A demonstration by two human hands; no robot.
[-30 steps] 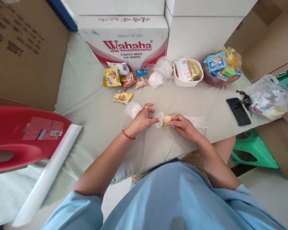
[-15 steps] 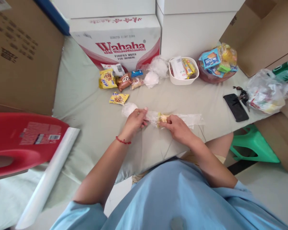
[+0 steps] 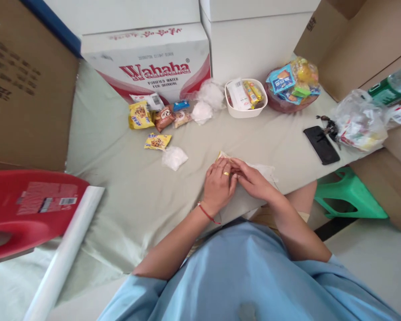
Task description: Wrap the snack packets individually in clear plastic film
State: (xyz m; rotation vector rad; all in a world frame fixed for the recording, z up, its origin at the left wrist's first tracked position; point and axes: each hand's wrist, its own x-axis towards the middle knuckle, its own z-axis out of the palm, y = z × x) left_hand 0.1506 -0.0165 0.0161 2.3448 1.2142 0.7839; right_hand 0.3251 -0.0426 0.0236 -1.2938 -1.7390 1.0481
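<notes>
My left hand point(image 3: 218, 183), with a ring and a red bracelet, curves over a small yellowish snack packet point(image 3: 222, 154) at the table's near edge. My right hand point(image 3: 252, 179) meets it from the other side, its fingers closed around the same packet. Most of the packet is hidden under the fingers. A strip of clear plastic wrap point(image 3: 268, 171) sticks out beyond my right hand. Left of the hands lie a bunched piece of clear plastic point(image 3: 175, 158) and a yellow cookie packet point(image 3: 157, 141).
Farther back are several snack packets point(image 3: 165, 117), crumpled plastic point(image 3: 211, 94), a white tub point(image 3: 246, 111) and a bowl of snacks point(image 3: 291, 104). A phone point(image 3: 321, 145) lies right. At left are a roll of film point(image 3: 67, 249) and a red plastic piece point(image 3: 33, 209).
My left hand has moved right, away from the bunched plastic, and now covers the snack packet beside my right hand. The bunched plastic stays behind. The view has shifted slightly.
</notes>
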